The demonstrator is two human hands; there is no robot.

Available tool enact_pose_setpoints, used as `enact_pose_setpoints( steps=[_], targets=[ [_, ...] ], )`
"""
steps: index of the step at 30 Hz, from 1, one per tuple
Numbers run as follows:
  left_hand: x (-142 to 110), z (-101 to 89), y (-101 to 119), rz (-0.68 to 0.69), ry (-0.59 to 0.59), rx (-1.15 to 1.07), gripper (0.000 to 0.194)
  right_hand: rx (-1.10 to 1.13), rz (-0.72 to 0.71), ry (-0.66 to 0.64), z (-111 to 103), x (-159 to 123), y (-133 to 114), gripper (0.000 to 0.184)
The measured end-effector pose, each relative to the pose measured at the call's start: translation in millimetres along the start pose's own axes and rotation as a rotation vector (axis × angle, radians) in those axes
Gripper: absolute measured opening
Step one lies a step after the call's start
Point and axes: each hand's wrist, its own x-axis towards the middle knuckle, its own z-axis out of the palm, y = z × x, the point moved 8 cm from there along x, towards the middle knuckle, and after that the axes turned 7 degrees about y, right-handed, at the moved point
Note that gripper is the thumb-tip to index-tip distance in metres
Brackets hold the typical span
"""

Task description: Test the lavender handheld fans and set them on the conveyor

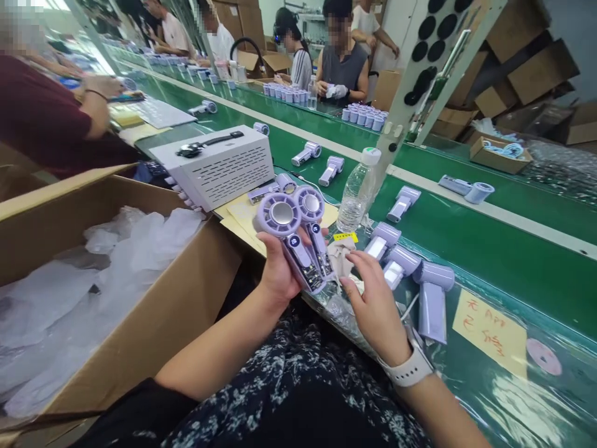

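Note:
My left hand (276,269) is closed around the handles of two lilac hand-held fans (293,233), held side by side with their round heads up and small displays lit. My right hand (373,298), with a white watch on the wrist, sits just right of the fan handles. Its fingers are bent over a pale cloth (339,256) that lies at the table's edge. Three more lilac fans (410,274) lie on the green belt just beyond my right hand.
An open cardboard box (153,323) of clear plastic bags stands at my left. A white vented case (219,165) and a water bottle (357,190) stand ahead. More fans lie along the green belt (466,230). Other people work across and to the left.

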Motion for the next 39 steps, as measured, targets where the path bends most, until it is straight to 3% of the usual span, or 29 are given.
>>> enact_pose_setpoints(
  steps=[4, 6, 9, 13, 18, 23, 27, 35, 39],
  targets=[
    [0.6, -4.7, -2.1, -0.005, 0.009, 0.062, 0.076, -0.549, -0.123, 0.057, -55.6, -11.2, 23.6, 0.026],
    [-0.6, -1.6, -12.8, -0.053, -0.004, 0.028, 0.076, -0.775, -0.137, 0.02, -70.8, -22.3, 44.1, 0.026],
    [-10.1, 15.2, -44.1, -0.188, -0.101, -0.031, 0.075, -0.941, -0.145, 0.005, -74.8, -35.8, 63.9, 0.022],
    [-33.9, 42.7, -95.3, -0.38, -0.286, -0.059, 0.078, -0.987, -0.071, 0.004, -66.2, -40.5, 68.1, 0.014],
    [-54.0, 48.3, -134.4, -0.64, -0.383, -0.147, 0.076, -0.942, 0.072, -0.063, -58.4, -36.8, 64.6, 0.015],
    [-53.5, 43.7, -132.3, -0.701, -0.434, -0.114, 0.074, -0.88, 0.211, -0.103, -51.7, -28.3, 60.9, 0.031],
    [-54.8, 47.1, -130.5, -0.694, -0.448, -0.097, 0.074, -0.823, 0.258, -0.161, -48.2, -25.5, 60.1, 0.032],
    [-60.5, 36.6, -126.3, -0.678, -0.487, -0.066, 0.077, -0.761, 0.135, -0.087, -59.2, -34.2, 56.8, 0.018],
    [-62.2, 29.1, -106.8, -0.64, -0.505, -0.043, 0.078, -0.711, 0.116, -0.169, -55.0, -38.7, 58.8, 0.026]
  ],
)
